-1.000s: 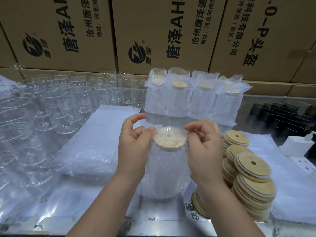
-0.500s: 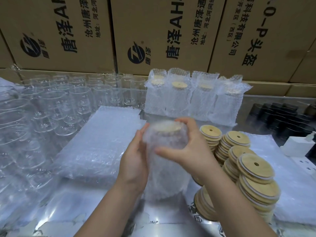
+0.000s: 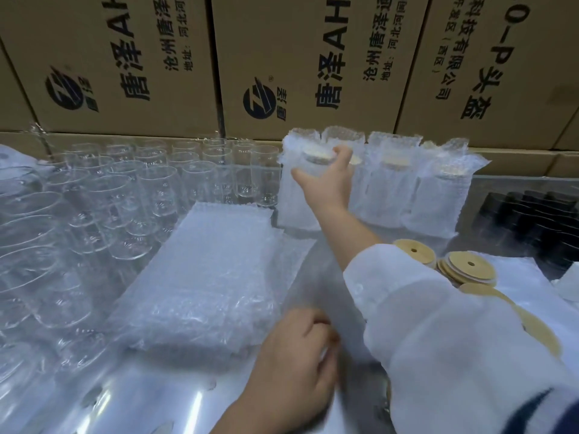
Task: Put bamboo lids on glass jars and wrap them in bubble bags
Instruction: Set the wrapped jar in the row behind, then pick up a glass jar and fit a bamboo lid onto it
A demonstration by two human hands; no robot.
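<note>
Nearest, just off the near right corner of the stack of bubble bags [image 3: 200, 277], the left hand [image 3: 297, 355] lies knuckles up on the shiny worktop [image 3: 141, 402]. Its fingers are curled under, and blur hides whether they pinch anything, so I cannot tell. To the right of the stack, loose bamboo lids [image 3: 466, 267] lie in overlapping piles, partly behind the white sleeve [image 3: 438, 324] of the outstretched right arm.

Beyond the stack's far right corner, the right hand [image 3: 329, 180] grips the wrapped jar [image 3: 294, 202] from above. The fingers spread over its bamboo lid [image 3: 316, 153] and the thumb presses the bag's left side. This jar is at the left end of the row of finished wrapped jars [image 3: 432, 195], and whether its base touches the worktop is hidden.

The jar is likely fairly heavy and breakable. The bubble film is soft and probably slick, so it may slide on the glass. A grip round the shoulder, squeezing through the film, looks safer than one on the lid alone, which might pull loose.

Left of the stack and behind it, bare glass jars [image 3: 156, 189] stand crowded together. Cardboard boxes [image 3: 313, 57] wall off the back.
</note>
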